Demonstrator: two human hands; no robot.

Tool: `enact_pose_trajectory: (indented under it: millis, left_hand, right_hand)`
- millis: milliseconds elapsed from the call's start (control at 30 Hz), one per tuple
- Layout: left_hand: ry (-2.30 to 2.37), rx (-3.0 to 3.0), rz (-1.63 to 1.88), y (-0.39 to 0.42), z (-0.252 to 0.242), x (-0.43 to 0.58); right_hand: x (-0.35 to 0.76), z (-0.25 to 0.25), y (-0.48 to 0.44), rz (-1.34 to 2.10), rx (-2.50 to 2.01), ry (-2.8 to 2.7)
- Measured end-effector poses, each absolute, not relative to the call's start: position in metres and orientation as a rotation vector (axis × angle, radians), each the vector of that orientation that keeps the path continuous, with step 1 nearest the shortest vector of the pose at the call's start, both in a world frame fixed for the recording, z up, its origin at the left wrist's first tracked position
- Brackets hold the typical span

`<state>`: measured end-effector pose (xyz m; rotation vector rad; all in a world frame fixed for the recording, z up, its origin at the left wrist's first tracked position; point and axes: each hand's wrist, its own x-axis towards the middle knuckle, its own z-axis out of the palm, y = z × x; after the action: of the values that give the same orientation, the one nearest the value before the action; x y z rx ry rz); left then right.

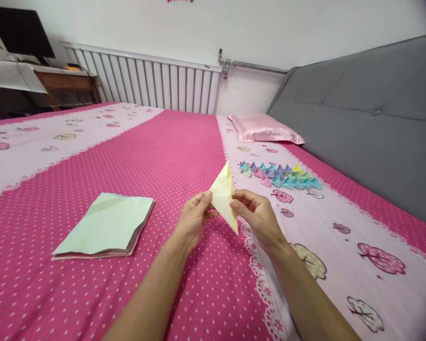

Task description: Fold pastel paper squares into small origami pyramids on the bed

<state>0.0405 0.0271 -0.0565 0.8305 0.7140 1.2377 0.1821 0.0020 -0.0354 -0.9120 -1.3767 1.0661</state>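
Observation:
A pale yellow sheet of paper, folded into a triangle [223, 193], is held up above the bed between both hands. My left hand [196, 215] pinches its left corner, thumb on top and fingers beneath. On the right side, my right hand [257, 215] grips the long folded edge near its middle, with the thumb toward me. The triangle's two sharp points stick out, one up and away, the other down toward me. Parts of the fingers behind the paper are hidden.
Left of the hands lies a stack of coloured paper [108, 225], pale green on top. Several small folded paper boats [280, 175] stand in rows at the right. Farther back are a pink pillow [264, 128], a grey headboard [358, 104] and a white radiator [145, 78].

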Motion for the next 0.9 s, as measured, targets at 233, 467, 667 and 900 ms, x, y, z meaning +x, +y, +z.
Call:
enact_pose_trajectory:
  millis: [233, 467, 667, 900]
  left_hand:
    - [0.71, 0.867, 1.201, 0.027, -0.058, 0.04]
    - [0.738, 0.984, 1.175, 0.024, -0.058, 0.041]
    - [0.768, 0.99, 1.183, 0.024, -0.058, 0.041]
    - [0.776, 0.922, 1.178, 0.02, -0.058, 0.048]
  right_hand:
    - [0.182, -0.032, 0.0, 1.125, -0.915, -1.201]
    - [0.18, -0.029, -0.002, 1.185, -0.867, -1.107]
    - [0.179, -0.032, 0.0, 1.159, -0.859, -1.19]
    - [0.177, -0.042, 0.004, 1.012, -1.025, -1.309]
